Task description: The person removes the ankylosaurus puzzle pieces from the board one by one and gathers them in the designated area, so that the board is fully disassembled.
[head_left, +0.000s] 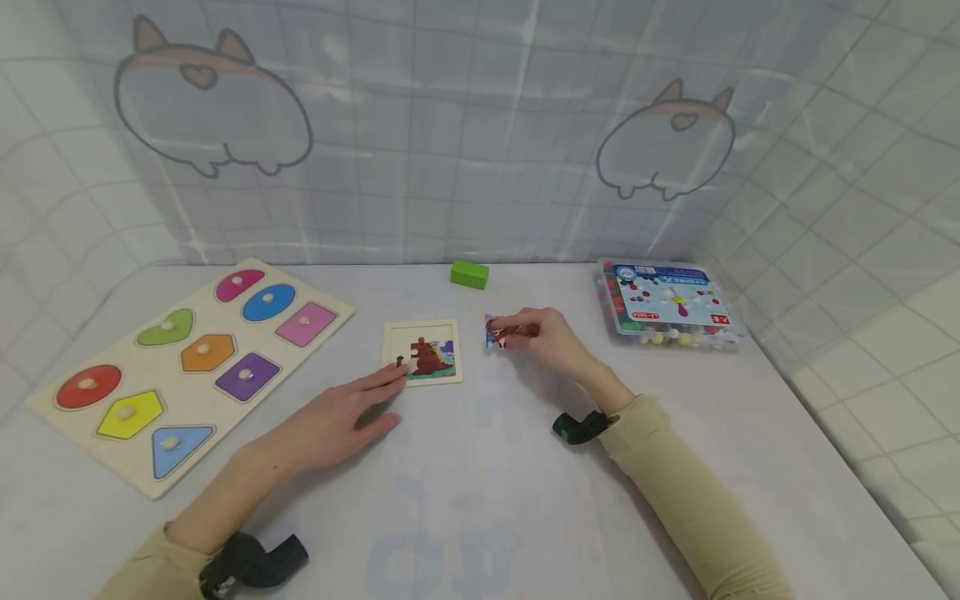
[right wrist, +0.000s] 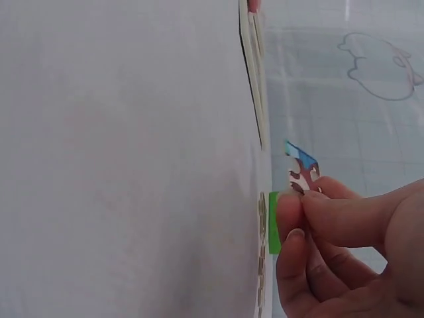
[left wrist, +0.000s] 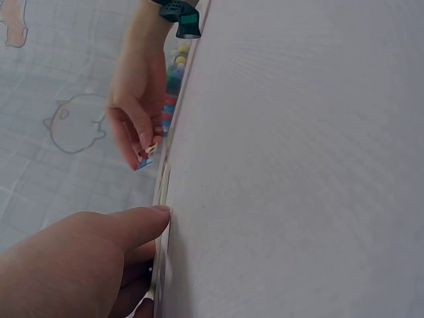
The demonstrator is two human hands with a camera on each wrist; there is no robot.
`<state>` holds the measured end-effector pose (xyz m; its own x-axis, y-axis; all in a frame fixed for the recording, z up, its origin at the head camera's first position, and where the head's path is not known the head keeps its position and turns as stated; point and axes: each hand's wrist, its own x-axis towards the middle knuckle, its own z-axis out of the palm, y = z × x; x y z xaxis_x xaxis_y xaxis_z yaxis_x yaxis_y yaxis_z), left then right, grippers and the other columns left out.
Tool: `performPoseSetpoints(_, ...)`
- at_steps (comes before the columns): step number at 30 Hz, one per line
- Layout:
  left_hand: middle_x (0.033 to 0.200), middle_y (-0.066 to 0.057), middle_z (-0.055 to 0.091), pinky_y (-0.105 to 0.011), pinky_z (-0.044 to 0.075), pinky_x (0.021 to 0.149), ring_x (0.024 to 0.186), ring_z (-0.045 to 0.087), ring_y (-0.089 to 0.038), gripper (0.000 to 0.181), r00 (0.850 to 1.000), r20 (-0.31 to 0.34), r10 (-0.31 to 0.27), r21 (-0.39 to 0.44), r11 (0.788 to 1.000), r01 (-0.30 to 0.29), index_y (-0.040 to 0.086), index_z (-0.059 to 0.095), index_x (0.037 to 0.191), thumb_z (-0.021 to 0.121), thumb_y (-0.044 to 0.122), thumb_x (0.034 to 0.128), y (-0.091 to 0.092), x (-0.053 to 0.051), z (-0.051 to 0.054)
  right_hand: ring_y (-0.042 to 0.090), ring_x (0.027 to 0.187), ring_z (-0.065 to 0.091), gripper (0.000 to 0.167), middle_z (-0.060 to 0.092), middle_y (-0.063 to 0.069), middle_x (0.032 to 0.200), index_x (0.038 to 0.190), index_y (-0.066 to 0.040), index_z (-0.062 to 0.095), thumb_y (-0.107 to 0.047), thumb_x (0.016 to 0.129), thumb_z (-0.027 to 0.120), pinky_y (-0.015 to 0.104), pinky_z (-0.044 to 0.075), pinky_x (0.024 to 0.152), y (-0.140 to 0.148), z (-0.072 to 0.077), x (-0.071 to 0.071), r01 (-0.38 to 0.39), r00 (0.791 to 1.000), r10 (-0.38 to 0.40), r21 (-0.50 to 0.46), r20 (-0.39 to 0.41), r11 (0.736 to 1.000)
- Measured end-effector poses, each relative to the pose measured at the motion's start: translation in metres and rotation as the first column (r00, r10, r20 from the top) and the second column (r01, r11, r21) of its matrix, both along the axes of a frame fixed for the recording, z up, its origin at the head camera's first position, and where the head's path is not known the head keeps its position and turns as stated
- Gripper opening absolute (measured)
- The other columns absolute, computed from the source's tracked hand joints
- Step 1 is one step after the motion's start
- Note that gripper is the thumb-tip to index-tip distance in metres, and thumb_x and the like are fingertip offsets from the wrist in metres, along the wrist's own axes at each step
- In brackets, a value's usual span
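Observation:
A small square wooden puzzle tray (head_left: pixel 397 332) lies on the table, partly filled with pieces that form a brown dinosaur picture (head_left: pixel 431 360). The fingertips of my left hand (head_left: pixel 337 421) rest on its lower left part, fingers fairly straight, thumb apart on the table side. To the right of the tray, my right hand (head_left: pixel 551 337) pinches a puzzle piece (right wrist: pixel 305 169) with blue, brown and white print between thumb and fingers, raised above the table. Thin puzzle pieces (right wrist: pixel 262 228) lie on the table below that hand; in the head view it partly hides them.
A large wooden shape board (head_left: pixel 217 329) with coloured knobbed shapes lies at the left. A green block (head_left: pixel 469 274) sits at the back middle. At the back right stands a clear plastic box (head_left: pixel 671 304) of coloured parts. A patterned curtain (head_left: pixel 450 133) hangs behind the table.

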<state>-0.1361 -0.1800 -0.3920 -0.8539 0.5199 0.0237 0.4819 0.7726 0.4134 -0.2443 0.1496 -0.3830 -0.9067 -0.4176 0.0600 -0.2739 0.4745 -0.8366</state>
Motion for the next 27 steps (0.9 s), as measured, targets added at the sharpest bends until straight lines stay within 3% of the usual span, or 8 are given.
performPoseSetpoints(5,0.160,-0.004,0.037,-0.049,0.041,0.111,0.145,0.039,-0.030,0.059,1.000,-0.004,-0.001,-0.008,1.000,0.001,0.010,0.049,0.148,0.064,0.036,0.0976,0.0003,-0.0011,-0.0007,0.019,0.098,0.066,0.027,0.072,0.008,0.115,0.118,-0.008,0.075,-0.004,0.091,0.071,0.025,0.054,0.081,-0.0008,-0.0021,0.0017,0.018,0.999,-0.017,0.040,-0.029,0.999)
performPoseSetpoints(11,0.160,-0.004,0.038,-0.049,0.041,0.111,0.144,0.040,-0.030,0.059,1.000,-0.010,-0.002,-0.002,1.000,0.002,0.010,0.049,0.148,0.064,0.035,0.0978,-0.0001,-0.0016,-0.0027,0.021,0.096,0.068,0.025,0.072,0.011,0.113,0.115,-0.006,0.075,-0.001,0.091,0.069,0.026,0.056,0.081,-0.0008,-0.0047,0.0004,-0.023,0.998,0.026,0.048,-0.050,0.999)
performPoseSetpoints(17,0.160,-0.004,0.037,-0.048,0.041,0.111,0.144,0.040,-0.030,0.059,1.000,-0.011,-0.003,-0.004,1.000,0.002,0.009,0.049,0.148,0.064,0.035,0.0979,-0.0003,-0.0015,-0.0032,0.018,0.088,0.059,0.026,0.069,0.006,0.107,0.115,-0.009,0.076,-0.004,0.089,0.073,0.025,0.050,0.076,0.0002,-0.0080,-0.0019,-0.025,0.992,0.045,0.164,-0.117,0.986)
performPoseSetpoints(27,0.161,-0.004,0.037,-0.049,0.041,0.111,0.144,0.040,-0.030,0.059,1.000,-0.014,0.000,-0.013,1.000,0.000,0.010,0.049,0.148,0.063,0.036,0.0981,-0.0007,-0.0014,-0.0036,0.019,0.090,0.057,0.031,0.066,0.006,0.104,0.122,-0.008,0.072,-0.006,0.092,0.071,0.028,0.050,0.079,-0.0003,-0.0098,-0.0024,-0.058,0.992,0.080,0.201,-0.100,0.978)
